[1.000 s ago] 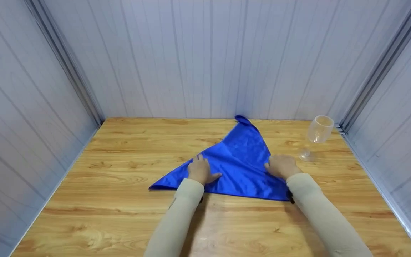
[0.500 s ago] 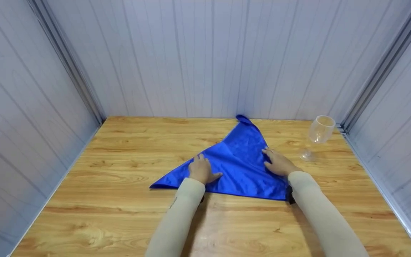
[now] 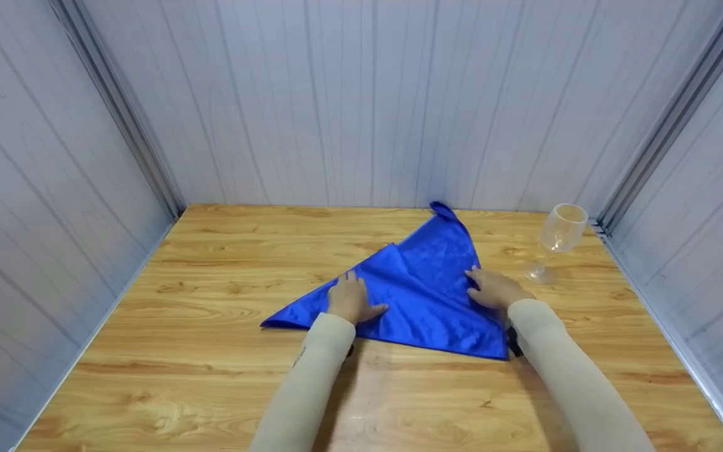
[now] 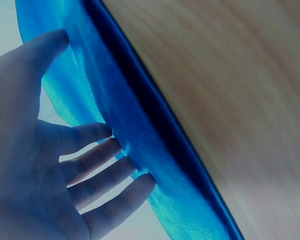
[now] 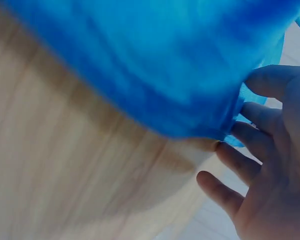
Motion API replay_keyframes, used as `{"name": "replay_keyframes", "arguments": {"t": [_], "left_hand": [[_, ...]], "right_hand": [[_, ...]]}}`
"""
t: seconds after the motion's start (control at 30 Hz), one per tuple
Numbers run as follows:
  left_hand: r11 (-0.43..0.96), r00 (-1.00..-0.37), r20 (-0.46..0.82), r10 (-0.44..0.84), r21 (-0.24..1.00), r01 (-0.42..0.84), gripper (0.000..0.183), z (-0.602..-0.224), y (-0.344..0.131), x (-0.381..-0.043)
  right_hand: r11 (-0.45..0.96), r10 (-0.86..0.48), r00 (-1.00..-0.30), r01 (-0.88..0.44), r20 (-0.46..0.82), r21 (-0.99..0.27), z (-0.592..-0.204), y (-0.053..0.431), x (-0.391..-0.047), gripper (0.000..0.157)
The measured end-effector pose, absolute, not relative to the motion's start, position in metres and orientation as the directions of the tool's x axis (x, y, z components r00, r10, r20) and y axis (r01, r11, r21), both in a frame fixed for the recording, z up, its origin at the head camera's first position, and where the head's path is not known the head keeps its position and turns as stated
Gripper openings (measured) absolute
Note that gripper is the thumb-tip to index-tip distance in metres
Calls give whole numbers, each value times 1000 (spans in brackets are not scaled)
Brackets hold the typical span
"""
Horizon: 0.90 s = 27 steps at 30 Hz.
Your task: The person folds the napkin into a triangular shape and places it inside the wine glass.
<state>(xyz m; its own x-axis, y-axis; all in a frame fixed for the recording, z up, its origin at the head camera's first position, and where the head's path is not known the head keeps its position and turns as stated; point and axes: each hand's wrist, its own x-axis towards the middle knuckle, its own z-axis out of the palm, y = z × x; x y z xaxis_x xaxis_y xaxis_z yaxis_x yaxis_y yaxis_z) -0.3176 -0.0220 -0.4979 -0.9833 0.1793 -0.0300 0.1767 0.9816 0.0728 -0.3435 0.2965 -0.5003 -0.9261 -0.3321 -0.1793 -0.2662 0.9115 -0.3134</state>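
A shiny blue cloth (image 3: pixel 430 301) lies folded on the wooden table, roughly triangular, with its far tip curled up near the back wall. My left hand (image 3: pixel 350 300) rests on its left part, fingers spread and thumb out to the right. In the left wrist view, the fingertips (image 4: pixel 146 181) touch the blue fabric (image 4: pixel 135 115) beside its folded near edge. At the cloth's right edge is my right hand (image 3: pixel 496 290), fingers extended over the border. The right wrist view shows loosely bent fingers (image 5: pixel 240 162) along that edge of the fabric (image 5: pixel 155 60).
A clear stemmed wine glass (image 3: pixel 563 229) stands upright at the back right, beyond my right hand. Pale panelled walls (image 3: pixel 336 107) enclose the wooden tabletop (image 3: pixel 198 301) at the back and on both sides.
My right hand has gone from curled fingers to straighter ones at the cloth's right edge. The cloth's far tip has shifted right, and its near right corner slightly toward me. My left hand stays nearly still.
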Motion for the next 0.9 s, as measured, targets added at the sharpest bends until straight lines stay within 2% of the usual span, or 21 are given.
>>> {"name": "replay_keyframes", "arguments": {"t": [0.27, 0.47, 0.53, 0.9], "left_hand": [[978, -981, -83, 175, 129, 164, 92, -496, -28, -320], [976, -977, -105, 185, 135, 171, 93, -496, -29, -319], [976, -977, -107, 186, 131, 172, 93, -496, -28, -319], [973, -976, -109, 189, 152, 171, 89, -497, -36, -322]], "right_hand": [[947, -265, -950, -225, -165, -228, -493, 294, -338, 51], [958, -255, -959, -233, -127, -165, -492, 291, -334, 21], [961, -255, -961, -238, -109, -142, -491, 290, -333, 16], [962, -261, -962, -252, -77, -107, -485, 287, -326, 24]]}}
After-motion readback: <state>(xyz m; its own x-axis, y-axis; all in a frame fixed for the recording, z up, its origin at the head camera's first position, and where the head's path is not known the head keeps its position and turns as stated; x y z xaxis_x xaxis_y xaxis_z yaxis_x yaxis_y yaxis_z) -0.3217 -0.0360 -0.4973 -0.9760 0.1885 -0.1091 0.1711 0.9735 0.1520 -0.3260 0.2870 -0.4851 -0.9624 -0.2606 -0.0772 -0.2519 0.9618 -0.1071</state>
